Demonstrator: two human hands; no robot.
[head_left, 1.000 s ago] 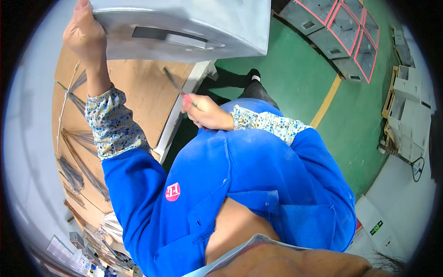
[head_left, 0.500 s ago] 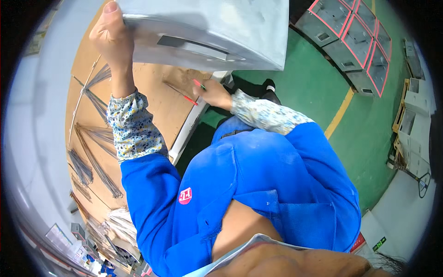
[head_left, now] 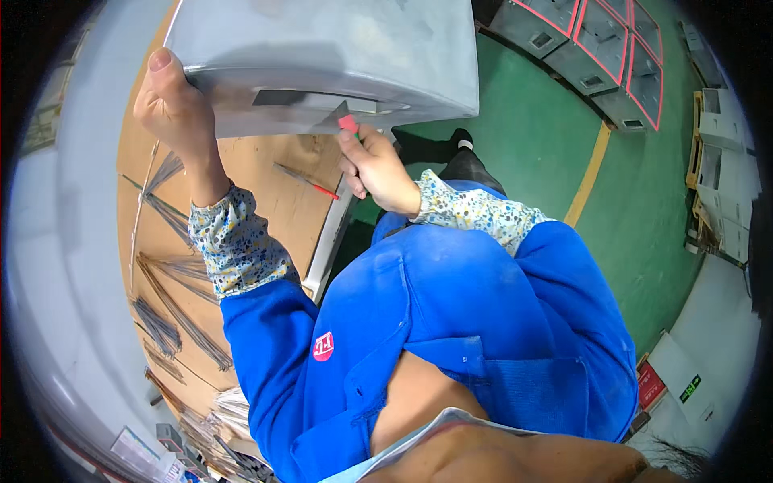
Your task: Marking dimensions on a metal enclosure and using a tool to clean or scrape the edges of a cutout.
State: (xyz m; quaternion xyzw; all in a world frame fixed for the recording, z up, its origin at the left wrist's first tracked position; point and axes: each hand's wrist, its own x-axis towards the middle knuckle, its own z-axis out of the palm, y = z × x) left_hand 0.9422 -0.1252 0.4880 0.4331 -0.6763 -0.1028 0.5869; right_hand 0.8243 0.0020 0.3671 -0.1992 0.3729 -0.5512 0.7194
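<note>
A large grey metal box [head_left: 346, 40] is tilted over the bench at the top of the view. Its near face has a long rectangular slot [head_left: 310, 99]. My left hand [head_left: 179, 113] is closed around the box's left edge, thumb up on the corner. My right hand [head_left: 374, 163] grips a putty knife [head_left: 346, 121] by its red and green handle. The grey blade is up at the box face, close to the right part of the slot; I cannot tell whether it touches. On the bench below lies a thin tool with a red end [head_left: 318, 188].
Bundles of thin metal strips [head_left: 189, 322] lie along the wooden bench [head_left: 266, 225]. Grey boxes with red-edged openings [head_left: 600, 48] stand on the green floor beyond a yellow line [head_left: 590, 173]. More pale boxes [head_left: 721, 161] are stacked on pallets at the far right.
My right hand has brought the putty knife up from over the bench to the box's slotted face. The box and my left hand have shifted slightly left in view.
</note>
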